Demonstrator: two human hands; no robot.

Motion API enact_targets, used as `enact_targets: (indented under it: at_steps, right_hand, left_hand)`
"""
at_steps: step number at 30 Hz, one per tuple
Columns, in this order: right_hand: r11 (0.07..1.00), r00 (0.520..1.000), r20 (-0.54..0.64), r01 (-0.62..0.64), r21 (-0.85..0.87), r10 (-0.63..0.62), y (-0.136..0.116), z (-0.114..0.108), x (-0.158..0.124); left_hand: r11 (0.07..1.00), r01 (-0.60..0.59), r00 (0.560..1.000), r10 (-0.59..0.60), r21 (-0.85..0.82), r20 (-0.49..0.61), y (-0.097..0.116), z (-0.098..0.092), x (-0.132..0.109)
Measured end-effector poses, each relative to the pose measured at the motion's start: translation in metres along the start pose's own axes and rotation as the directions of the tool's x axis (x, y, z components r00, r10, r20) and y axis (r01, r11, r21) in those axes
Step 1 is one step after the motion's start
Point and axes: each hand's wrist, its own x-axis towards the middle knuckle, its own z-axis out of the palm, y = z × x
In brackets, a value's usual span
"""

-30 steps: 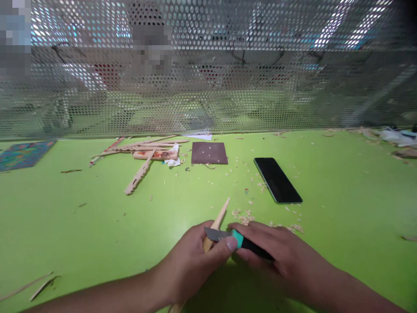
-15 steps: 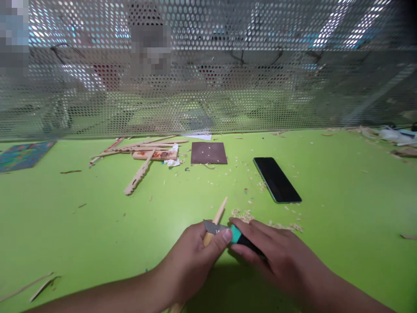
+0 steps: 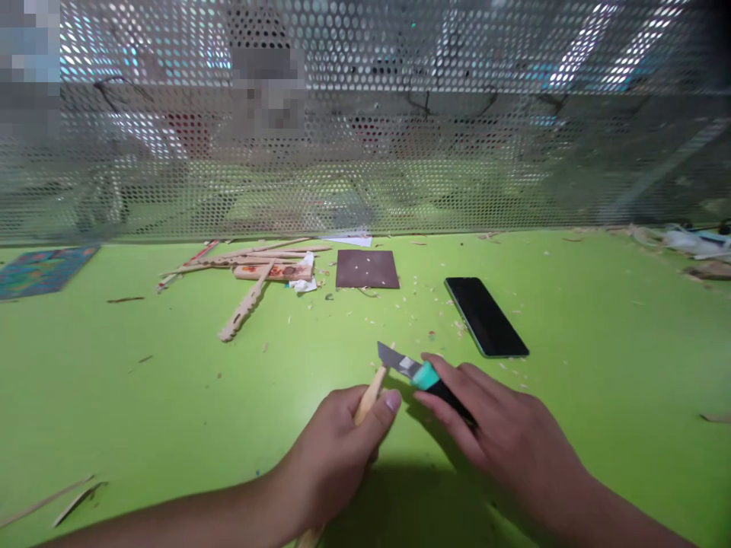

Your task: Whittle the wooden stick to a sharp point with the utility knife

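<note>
My left hand (image 3: 339, 441) is closed around a pale wooden stick (image 3: 371, 396), whose thin tip points away from me. The stick's lower end shows below the hand, at the bottom edge of the view. In my right hand (image 3: 496, 426) is a utility knife (image 3: 426, 378) with a black and teal handle, fingers wrapped around it. Its grey blade lies across the stick near the tip, and I cannot tell whether it touches the wood. My left thumb lies along the stick, apart from the knife.
Beyond my hands, a phone (image 3: 486, 316) lies at the right and a brown sandpaper sheet (image 3: 367, 269) at centre. Carved wooden sticks (image 3: 245, 304) are piled back left, near a colourful sheet (image 3: 43, 272). Shavings dot the green table (image 3: 171, 411); a perforated metal screen (image 3: 365, 167) stands behind.
The knife has moved forward along the stick from beside my left thumb to near the tip. My right hand has drawn away from the left thumb, which touched the knife before.
</note>
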Motion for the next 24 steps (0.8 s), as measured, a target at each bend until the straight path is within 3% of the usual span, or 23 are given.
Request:
enact_targets:
  at_steps: [7,11,14,20,24]
  right_hand:
    - [0.996,0.995,0.085,-0.055,0.074,0.049,0.011,-0.002,0.0]
    - [0.986,0.98,0.197,-0.021,0.168,-0.013,0.009,-0.002,0.0]
    - [0.976,0.971,0.23,0.015,0.216,-0.066,0.006,-0.001,0.001]
    - [0.99,0.988,0.131,0.062,0.126,-0.079,0.003,0.002,0.002]
    - [0.998,0.999,0.037,0.029,0.047,-0.031,0.009,-0.002,0.003]
  left_hand:
    - [1.0,-0.003,0.998,0.002,0.014,0.061,-0.002,-0.004,-0.002]
    - [0.995,-0.092,0.99,0.096,-0.047,0.1,0.004,-0.004,-0.002]
    - [0.994,-0.072,0.992,0.079,-0.076,0.095,0.008,-0.003,-0.001]
    - [0.992,-0.056,0.996,0.064,-0.109,0.066,0.007,0.001,0.001]
    - [1.0,-0.024,0.999,0.024,-0.002,0.022,0.002,-0.001,-0.001]
